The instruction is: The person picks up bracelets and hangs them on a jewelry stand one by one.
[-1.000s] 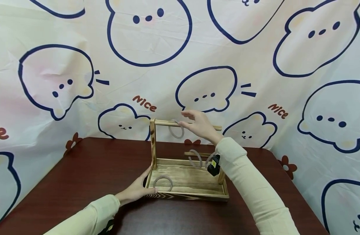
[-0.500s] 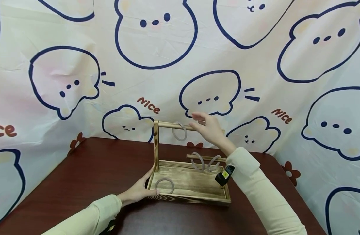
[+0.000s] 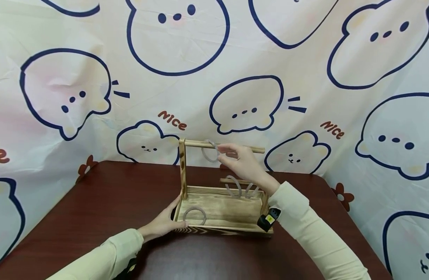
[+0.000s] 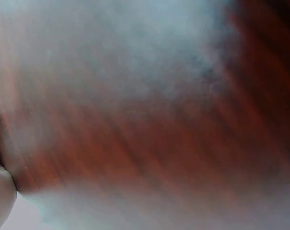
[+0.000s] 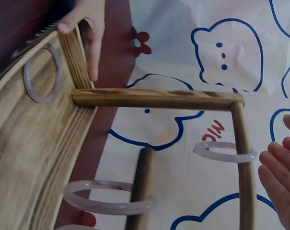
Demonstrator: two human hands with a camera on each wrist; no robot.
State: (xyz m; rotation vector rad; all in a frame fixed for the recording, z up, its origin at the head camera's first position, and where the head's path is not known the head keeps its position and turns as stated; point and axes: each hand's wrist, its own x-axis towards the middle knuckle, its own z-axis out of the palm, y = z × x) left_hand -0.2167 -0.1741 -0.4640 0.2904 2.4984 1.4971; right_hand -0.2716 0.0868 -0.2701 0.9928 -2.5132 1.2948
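A wooden display stand (image 3: 218, 212) has a tray base, a long upper bar and a shorter lower bar. My left hand (image 3: 162, 223) holds the tray's left front corner, thumb over the rim and fingers along the side. A pale translucent bangle (image 5: 214, 156) hangs round the upper bar (image 3: 193, 143). Beside it is my right hand (image 3: 244, 161), fingers loosely bent and fingertips close to the ring, with nothing between them. On the lower bar (image 3: 222, 181) hang two more bangles, one bangle (image 5: 106, 208) nearer the bar's end. Another bangle (image 3: 194, 208) lies in the tray.
The stand rests on a dark red-brown table (image 3: 130, 190). A printed cartoon cloth (image 3: 179, 97) hangs behind the table and along both sides. The left wrist view shows mostly blurred tabletop and the edge of a finger.
My right hand drew back to the right from the upper bangle, then came back lower, fingertips near the ring. The left hand keeps its hold. The head view shifted slightly.
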